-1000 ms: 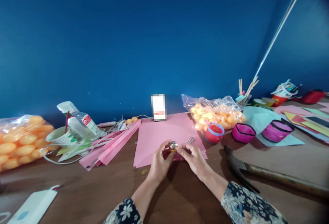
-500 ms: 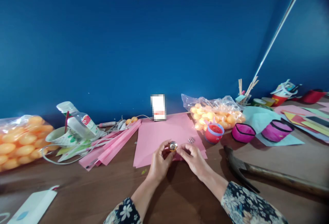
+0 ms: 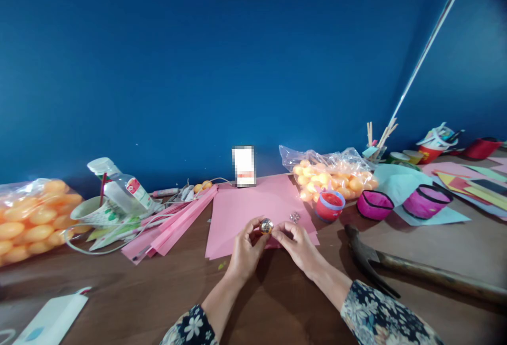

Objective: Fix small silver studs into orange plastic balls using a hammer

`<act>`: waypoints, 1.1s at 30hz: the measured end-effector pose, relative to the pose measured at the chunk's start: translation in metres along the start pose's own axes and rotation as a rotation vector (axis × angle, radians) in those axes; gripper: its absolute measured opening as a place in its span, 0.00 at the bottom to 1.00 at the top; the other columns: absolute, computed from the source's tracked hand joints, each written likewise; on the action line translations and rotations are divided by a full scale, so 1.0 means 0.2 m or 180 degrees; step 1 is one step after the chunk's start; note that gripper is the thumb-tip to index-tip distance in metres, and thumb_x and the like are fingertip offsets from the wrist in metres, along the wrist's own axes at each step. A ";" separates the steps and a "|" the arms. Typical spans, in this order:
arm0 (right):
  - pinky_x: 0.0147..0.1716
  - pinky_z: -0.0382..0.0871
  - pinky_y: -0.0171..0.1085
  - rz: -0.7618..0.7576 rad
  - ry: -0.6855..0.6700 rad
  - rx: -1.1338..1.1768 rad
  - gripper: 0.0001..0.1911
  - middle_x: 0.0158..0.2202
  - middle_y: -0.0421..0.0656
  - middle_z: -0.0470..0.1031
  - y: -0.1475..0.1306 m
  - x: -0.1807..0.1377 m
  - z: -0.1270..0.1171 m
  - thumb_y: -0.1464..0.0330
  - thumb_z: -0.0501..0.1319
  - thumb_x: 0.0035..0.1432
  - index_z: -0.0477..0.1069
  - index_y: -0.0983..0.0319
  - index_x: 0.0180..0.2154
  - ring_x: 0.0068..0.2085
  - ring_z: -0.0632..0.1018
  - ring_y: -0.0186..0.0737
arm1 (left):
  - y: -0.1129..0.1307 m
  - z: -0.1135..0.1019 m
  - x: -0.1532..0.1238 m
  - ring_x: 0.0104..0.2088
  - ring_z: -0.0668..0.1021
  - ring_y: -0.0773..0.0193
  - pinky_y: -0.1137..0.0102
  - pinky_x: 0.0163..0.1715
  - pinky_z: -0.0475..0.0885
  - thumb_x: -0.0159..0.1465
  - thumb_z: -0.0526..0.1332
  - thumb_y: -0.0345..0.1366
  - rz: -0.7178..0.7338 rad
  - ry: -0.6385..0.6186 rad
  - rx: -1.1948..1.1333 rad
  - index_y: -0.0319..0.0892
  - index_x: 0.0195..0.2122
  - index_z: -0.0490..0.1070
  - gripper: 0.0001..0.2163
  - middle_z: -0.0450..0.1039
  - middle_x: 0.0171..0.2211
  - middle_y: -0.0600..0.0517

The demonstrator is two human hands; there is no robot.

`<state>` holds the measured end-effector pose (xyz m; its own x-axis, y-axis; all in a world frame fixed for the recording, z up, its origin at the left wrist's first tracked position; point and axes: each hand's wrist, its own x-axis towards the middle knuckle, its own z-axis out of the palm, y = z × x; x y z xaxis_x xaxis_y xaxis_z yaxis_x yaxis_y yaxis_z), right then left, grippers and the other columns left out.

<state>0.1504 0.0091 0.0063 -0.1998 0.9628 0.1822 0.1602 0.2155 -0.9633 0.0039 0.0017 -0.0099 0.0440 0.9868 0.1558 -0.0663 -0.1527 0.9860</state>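
Note:
My left hand (image 3: 245, 252) pinches a small shiny ball (image 3: 266, 225), orange with a silvery covering, just above a pink sheet of paper (image 3: 253, 202). My right hand (image 3: 299, 244) has its fingertips curled close against the right side of the same ball. A small silvery ornament (image 3: 294, 216) lies on the pink paper just beyond my right hand. Both wrists show flowered sleeves.
A bag of orange balls (image 3: 335, 176) and a red cup (image 3: 330, 205) stand behind my right hand, with two magenta cups (image 3: 375, 204) further right. A hammer (image 3: 400, 268) lies at right. Pink paper strips (image 3: 170, 223), a bottle (image 3: 119, 186) and another orange bag (image 3: 31, 221) sit at left.

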 end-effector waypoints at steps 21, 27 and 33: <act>0.28 0.68 0.34 0.0292 0.0020 0.0359 0.12 0.26 0.40 0.73 -0.02 0.00 0.01 0.60 0.59 0.50 0.70 0.64 0.26 0.28 0.73 0.37 | -0.01 0.00 0.00 0.42 0.75 0.60 0.65 0.44 0.70 0.55 0.60 0.34 0.0026 0.0014 0.0088 0.40 0.44 0.65 0.15 0.72 0.41 0.47; 0.28 0.68 0.34 0.0291 0.0039 0.0375 0.14 0.24 0.41 0.74 0.01 0.00 0.01 0.59 0.59 0.50 0.72 0.64 0.27 0.28 0.74 0.38 | 0.00 0.00 0.00 0.42 0.75 0.60 0.65 0.44 0.70 0.55 0.61 0.34 0.0051 0.0010 0.0075 0.40 0.44 0.65 0.15 0.72 0.41 0.47; 0.29 0.70 0.36 0.0346 0.0075 0.0485 0.18 0.26 0.42 0.75 0.03 0.00 0.00 0.54 0.61 0.47 0.73 0.63 0.27 0.30 0.75 0.41 | 0.01 0.01 0.00 0.42 0.75 0.60 0.65 0.44 0.70 0.55 0.61 0.34 0.0027 0.0012 0.0117 0.40 0.43 0.66 0.15 0.73 0.41 0.47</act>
<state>0.1505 0.0092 0.0011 -0.1662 0.9830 0.0783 0.0311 0.0846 -0.9959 0.0057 0.0004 -0.0081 0.0398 0.9856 0.1640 -0.0298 -0.1629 0.9862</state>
